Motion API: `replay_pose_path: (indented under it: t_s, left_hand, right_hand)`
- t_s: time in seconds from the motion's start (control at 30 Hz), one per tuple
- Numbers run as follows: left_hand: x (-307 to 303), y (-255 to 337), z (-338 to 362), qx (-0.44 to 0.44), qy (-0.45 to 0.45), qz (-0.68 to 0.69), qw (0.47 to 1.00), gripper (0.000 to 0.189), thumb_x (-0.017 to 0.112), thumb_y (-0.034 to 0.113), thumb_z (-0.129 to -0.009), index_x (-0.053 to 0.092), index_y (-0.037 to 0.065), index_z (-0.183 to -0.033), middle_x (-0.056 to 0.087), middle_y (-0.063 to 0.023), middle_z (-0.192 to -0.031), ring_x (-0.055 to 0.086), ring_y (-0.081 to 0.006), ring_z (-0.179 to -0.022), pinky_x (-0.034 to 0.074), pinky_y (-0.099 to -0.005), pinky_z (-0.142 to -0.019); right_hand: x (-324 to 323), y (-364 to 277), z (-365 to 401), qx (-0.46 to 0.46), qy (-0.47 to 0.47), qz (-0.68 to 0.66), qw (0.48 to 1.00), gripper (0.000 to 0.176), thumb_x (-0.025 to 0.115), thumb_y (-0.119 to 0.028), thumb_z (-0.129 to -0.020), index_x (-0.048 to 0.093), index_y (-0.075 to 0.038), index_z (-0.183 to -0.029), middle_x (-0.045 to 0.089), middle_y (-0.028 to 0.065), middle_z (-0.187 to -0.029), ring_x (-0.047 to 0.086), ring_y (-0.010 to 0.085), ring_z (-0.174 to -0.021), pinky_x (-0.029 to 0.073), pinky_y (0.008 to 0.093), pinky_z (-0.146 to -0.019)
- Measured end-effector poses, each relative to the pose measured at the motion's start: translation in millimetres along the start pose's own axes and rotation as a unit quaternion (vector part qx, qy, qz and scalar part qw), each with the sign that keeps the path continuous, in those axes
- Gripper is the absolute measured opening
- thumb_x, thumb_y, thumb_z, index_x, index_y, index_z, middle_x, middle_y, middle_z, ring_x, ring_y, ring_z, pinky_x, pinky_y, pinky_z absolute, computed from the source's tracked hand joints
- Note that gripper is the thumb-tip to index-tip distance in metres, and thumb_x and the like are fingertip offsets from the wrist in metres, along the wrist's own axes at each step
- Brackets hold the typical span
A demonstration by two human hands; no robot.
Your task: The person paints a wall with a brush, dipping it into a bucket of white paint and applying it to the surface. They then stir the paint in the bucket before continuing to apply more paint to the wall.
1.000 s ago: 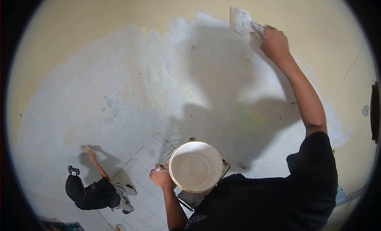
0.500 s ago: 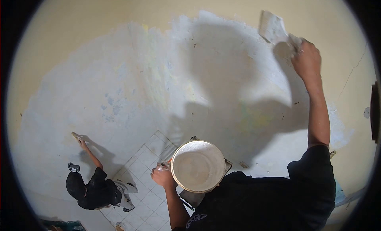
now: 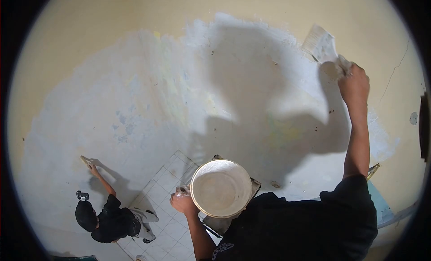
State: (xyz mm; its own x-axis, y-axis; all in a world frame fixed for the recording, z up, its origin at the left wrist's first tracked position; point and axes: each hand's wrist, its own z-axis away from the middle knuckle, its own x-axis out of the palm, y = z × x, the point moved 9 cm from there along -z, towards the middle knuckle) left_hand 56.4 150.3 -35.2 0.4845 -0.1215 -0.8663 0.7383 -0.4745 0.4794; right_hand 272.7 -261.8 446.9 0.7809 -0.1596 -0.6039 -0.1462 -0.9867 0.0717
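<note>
In my right hand [image 3: 354, 83] is a wide, white-smeared paintbrush [image 3: 322, 44], gripped by its handle. Its bristles lie against the wall [image 3: 175, 63], at the upper right border between whitish coating and bare yellow. My left hand [image 3: 183, 202] is closed beside the rim of a round bucket [image 3: 222, 188]; what its fingers grip is hidden. Pale, whitish material covers the bucket's inside and bottom. The bucket stands on a dark-edged support [image 3: 256, 187], mostly hidden beneath it.
At the lower left a co-worker [image 3: 112, 220] in a dark cap and shirt reaches toward the wall with a small flat tool [image 3: 85, 160]. Below lies a white tiled floor [image 3: 166, 207]. A crack [image 3: 395, 70] runs down the wall at right.
My right hand and the brush have moved down and slightly right along the coating's edge. My left hand stays beside the bucket. The view has shifted slightly.
</note>
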Motion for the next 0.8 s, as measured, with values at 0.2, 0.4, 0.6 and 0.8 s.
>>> replay_pose_path:
  t_s: [0.2,0.4,0.6,0.8]
  left_hand:
    - [16.5,-1.5,-5.5,0.028,-0.008,-0.035,0.999,0.023,0.064,0.031,-0.073,0.064,0.008,-0.074,0.062,-0.0134,-0.069,0.060,-0.0294,-0.069,0.045,-0.0399,-0.066]
    - [15.7,-3.4,-4.2,0.017,-0.021,-0.040,0.999,0.017,0.062,0.025,-0.072,0.064,0.008,-0.073,0.062,-0.0128,-0.068,0.060,-0.0286,-0.067,0.045,-0.0396,-0.065]
    - [17.5,-5.8,-4.4,0.021,-0.006,-0.025,0.999,0.018,0.062,0.026,-0.072,0.064,0.009,-0.073,0.062,-0.0131,-0.067,0.060,-0.0287,-0.066,0.045,-0.0401,-0.063]
    - [25.8,-7.0,-7.2,0.026,0.006,-0.044,0.999,0.019,0.062,0.028,-0.073,0.064,0.009,-0.072,0.062,-0.0128,-0.065,0.060,-0.0294,-0.064,0.045,-0.0403,-0.061]
  right_hand:
    - [-27.6,-14.7,0.9,-0.098,0.062,-0.083,0.990,0.028,0.062,-0.021,-0.078,0.062,-0.007,-0.102,0.062,0.0184,-0.091,0.059,0.0359,-0.085,0.046,0.0435,-0.078]
    - [28.5,-53.3,-28.2,-0.124,0.018,-0.094,0.988,0.026,0.062,-0.019,-0.076,0.063,-0.006,-0.098,0.062,0.0187,-0.088,0.059,0.0364,-0.086,0.046,0.0433,-0.079]
    - [32.6,-12.7,-11.8,-0.059,0.003,-0.050,0.997,0.024,0.064,-0.019,-0.074,0.063,-0.004,-0.093,0.062,0.0191,-0.088,0.060,0.0367,-0.084,0.049,0.0440,-0.075]
    - [-6.8,20.6,1.5,-0.127,0.050,-0.081,0.987,0.027,0.061,-0.014,-0.080,0.064,-0.012,-0.107,0.063,0.0125,-0.089,0.061,0.0324,-0.078,0.049,0.0420,-0.072]
